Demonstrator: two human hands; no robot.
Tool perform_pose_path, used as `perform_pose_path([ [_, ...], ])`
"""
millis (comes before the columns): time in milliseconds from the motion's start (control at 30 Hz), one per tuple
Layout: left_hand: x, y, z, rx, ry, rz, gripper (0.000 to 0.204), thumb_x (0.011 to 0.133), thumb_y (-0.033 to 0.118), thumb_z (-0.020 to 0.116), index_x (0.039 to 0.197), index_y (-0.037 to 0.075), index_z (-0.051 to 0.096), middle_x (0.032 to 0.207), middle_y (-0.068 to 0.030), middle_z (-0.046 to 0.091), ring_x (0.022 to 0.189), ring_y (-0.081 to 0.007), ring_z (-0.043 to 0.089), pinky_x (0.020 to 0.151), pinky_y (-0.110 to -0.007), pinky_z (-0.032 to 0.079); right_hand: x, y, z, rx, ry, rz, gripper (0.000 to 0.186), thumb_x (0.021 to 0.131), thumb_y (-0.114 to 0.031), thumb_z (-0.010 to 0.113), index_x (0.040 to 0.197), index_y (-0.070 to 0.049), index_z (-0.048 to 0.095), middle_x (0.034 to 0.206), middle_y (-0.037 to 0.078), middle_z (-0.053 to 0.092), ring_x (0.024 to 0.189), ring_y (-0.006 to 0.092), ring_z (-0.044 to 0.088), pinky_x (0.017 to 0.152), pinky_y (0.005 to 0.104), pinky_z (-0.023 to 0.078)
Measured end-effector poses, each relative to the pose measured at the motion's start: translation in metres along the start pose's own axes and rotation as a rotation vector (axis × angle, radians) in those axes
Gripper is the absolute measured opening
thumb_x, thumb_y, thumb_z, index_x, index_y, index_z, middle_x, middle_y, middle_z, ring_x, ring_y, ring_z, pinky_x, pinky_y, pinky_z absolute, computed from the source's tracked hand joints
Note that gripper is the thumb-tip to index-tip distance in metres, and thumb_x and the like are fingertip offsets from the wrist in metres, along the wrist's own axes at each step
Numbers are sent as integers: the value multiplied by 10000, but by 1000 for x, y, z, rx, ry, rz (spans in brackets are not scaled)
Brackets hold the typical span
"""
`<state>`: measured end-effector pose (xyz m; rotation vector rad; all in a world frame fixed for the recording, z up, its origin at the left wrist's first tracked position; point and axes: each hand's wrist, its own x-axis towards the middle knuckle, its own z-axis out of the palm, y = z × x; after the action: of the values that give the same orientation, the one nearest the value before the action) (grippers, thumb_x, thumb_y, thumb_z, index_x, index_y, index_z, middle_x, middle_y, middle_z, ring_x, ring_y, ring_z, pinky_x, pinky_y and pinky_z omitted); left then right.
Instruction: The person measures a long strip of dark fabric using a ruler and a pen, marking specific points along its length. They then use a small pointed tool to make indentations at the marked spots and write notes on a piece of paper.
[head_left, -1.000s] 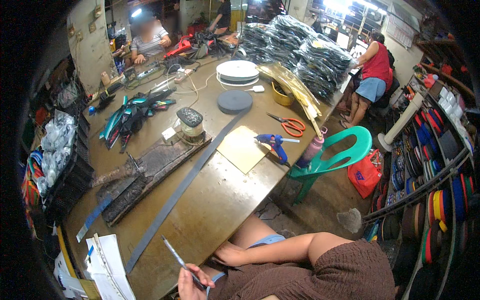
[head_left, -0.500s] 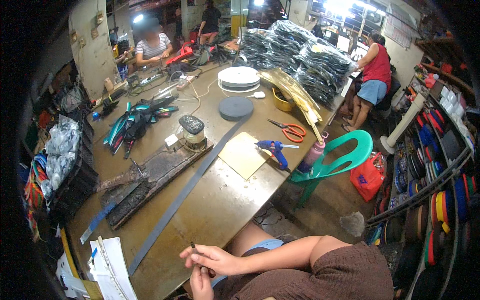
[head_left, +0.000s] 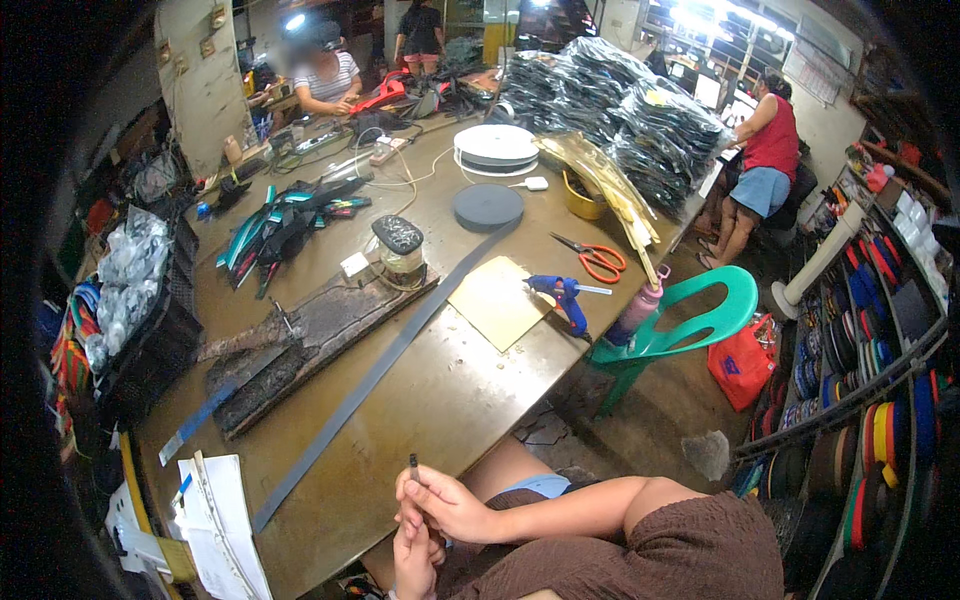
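My right hand (head_left: pixel 445 503) is closed around a thin dark stick (head_left: pixel 414 462), whose tip pokes up above the fingers. Just below, my left hand (head_left: pixel 412 562) presses up against the right one with its fingers curled in. What the left fingers grip is hidden between the two hands. Both hands are held over my lap, beside the near edge of the table. On the tabletop beyond them, a long grey strap (head_left: pixel 370 378) runs from a flat grey roll (head_left: pixel 488 207) toward the near left.
On the brown table (head_left: pixel 420 420) lie a yellow pad (head_left: pixel 498 302), a blue glue gun (head_left: pixel 565 298), orange-handled scissors (head_left: pixel 600 262) and a long dark board (head_left: pixel 320 350). White papers (head_left: pixel 215 520) lie near left. A green chair (head_left: pixel 700 300) stands right. Several people work farther off.
Both hands have shifted a little to the right and up in the picture, still together around the dark stick. The whole view has turned slightly. Things on the table stay in place.
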<state>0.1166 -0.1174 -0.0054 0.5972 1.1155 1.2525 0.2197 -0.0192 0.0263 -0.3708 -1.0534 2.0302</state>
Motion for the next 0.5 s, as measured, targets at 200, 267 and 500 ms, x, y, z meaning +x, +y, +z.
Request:
perform_pose_path([
  [200,0,24,-10,348,49,114,480,1049,423,357,1093,2,583,791,-32,554,619,-55,471,496,-209,359,28,-66,-34,-1212,-186,-725,375,938,-456,585,894,-88,643,739,29,464,740,204,508,785,373,417],
  [267,-6,29,-11,239,41,133,318,1038,224,492,1268,20,574,783,27,588,608,-27,424,550,-172,347,31,-65,-37,-1374,-341,-784,334,855,-433,656,832,-100,639,758,45,463,800,244,501,874,423,387],
  [500,-12,34,-5,425,31,212,318,1024,179,518,1260,-24,584,797,3,551,717,-83,494,653,-226,413,29,-43,-40,-1507,-502,-774,337,730,-403,743,720,-106,584,758,38,505,835,230,512,953,447,380],
])
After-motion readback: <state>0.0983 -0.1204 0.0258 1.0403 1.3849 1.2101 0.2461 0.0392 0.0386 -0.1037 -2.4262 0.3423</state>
